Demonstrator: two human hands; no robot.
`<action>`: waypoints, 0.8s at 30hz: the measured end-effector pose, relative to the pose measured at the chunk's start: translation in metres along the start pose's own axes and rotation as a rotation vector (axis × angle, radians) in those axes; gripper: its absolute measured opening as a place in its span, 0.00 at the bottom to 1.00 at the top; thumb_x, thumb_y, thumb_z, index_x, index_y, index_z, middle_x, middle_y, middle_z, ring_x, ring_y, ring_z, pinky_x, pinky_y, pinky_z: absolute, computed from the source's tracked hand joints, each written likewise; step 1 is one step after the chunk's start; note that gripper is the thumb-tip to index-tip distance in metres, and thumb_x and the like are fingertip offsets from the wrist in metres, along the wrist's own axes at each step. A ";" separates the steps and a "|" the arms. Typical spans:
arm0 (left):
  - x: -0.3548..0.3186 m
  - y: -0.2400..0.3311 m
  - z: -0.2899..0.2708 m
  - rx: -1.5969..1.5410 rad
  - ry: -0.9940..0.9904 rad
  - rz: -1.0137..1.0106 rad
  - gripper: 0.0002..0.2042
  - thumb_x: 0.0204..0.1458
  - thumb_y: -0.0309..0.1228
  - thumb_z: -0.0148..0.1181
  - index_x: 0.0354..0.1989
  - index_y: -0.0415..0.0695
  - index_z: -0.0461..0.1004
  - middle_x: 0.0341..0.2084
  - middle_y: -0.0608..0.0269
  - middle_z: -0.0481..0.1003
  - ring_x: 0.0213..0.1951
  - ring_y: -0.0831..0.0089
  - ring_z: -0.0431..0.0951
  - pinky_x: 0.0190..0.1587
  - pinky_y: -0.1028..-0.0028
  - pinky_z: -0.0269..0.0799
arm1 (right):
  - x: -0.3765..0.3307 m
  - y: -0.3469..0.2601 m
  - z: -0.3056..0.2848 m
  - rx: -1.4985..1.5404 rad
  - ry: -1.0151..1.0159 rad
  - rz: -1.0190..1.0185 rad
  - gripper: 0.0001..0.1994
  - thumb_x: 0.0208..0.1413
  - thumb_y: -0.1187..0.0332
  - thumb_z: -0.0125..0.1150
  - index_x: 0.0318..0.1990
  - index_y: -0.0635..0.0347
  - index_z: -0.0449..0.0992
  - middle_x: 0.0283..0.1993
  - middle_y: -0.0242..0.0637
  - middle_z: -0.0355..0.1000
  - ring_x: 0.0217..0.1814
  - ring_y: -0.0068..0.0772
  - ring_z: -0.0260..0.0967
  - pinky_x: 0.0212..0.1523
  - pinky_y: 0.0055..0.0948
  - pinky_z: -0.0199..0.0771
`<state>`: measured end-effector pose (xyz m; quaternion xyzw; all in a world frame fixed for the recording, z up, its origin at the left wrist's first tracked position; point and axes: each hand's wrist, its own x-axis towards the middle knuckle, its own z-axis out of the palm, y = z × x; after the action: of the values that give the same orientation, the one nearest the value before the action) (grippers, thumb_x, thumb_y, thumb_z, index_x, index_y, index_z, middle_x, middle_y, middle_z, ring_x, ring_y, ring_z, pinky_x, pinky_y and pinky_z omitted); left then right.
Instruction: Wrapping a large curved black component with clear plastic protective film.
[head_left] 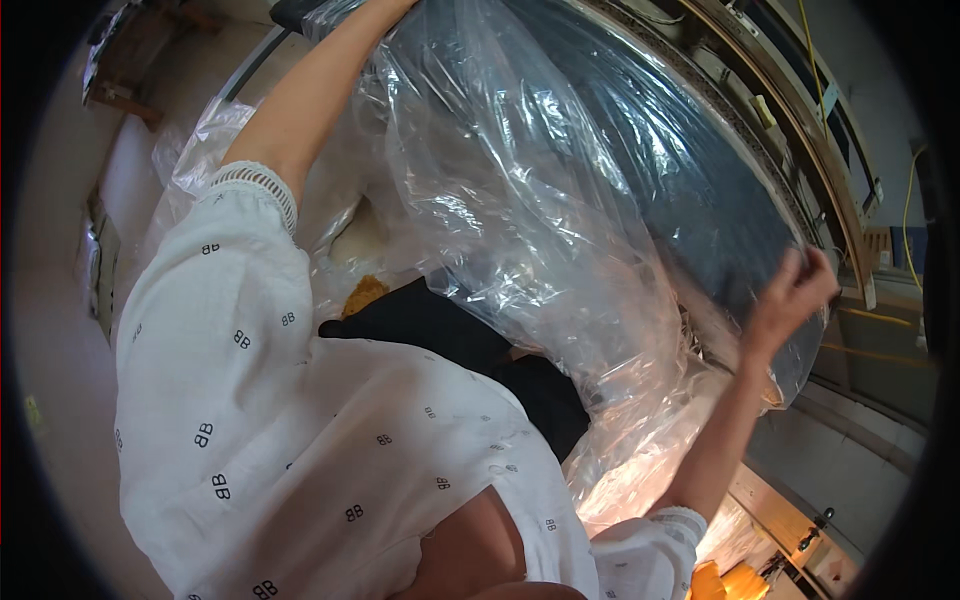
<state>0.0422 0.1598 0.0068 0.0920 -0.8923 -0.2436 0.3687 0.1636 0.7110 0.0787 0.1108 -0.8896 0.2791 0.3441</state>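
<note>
A large clear plastic sheet (540, 230) hangs in loose folds in front of me and spreads down over my lap. Behind it, smooth dark grey-blue material (690, 190) curves along the frame. My right hand (795, 300) is raised at the right end of this dark material, beside the plastic. Its fingers are partly bent and slightly blurred, with a gap showing between them and nothing visible in them. My left arm (320, 105) reaches up past the sheet's left side. The upper edge of the picture cuts off the left hand.
A long frame with a brown rail (800, 110) arches across the upper right. A yellow cable (908, 215) hangs at the far right. Orange-yellow material (725, 580) lies at the lower right, near a wooden surface (785, 515). A brown wooden piece (125, 102) stands at the upper left.
</note>
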 end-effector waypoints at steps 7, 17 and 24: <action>0.018 -0.007 0.017 -0.140 0.103 -0.016 0.12 0.39 0.39 0.61 0.25 0.42 0.78 0.24 0.52 0.76 0.30 0.59 0.76 0.37 0.67 0.69 | -0.115 -0.147 0.072 0.023 -0.301 -0.259 0.19 0.40 0.67 0.64 0.42 0.56 0.66 0.40 0.40 0.61 0.45 0.42 0.59 0.43 0.40 0.57; 0.045 -0.042 0.024 -0.022 -0.155 -0.015 0.22 0.45 0.53 0.58 0.40 0.47 0.78 0.33 0.60 0.78 0.37 0.71 0.77 0.41 0.76 0.66 | -0.167 0.024 -0.145 -0.609 -0.007 0.283 0.15 0.37 0.83 0.45 0.34 0.61 0.72 0.37 0.41 0.69 0.42 0.43 0.66 0.44 0.34 0.66; 0.038 -0.031 0.035 -0.030 -0.188 -0.036 0.19 0.45 0.50 0.59 0.39 0.50 0.79 0.36 0.61 0.77 0.41 0.68 0.76 0.44 0.73 0.66 | -0.133 0.033 -0.256 -0.600 0.460 0.426 0.14 0.41 0.82 0.43 0.37 0.64 0.71 0.40 0.39 0.71 0.42 0.34 0.68 0.45 0.26 0.66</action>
<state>-0.0094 0.1330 -0.0067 0.0793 -0.9174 -0.2709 0.2804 0.3905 0.8855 0.1307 -0.2455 -0.8344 0.0903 0.4851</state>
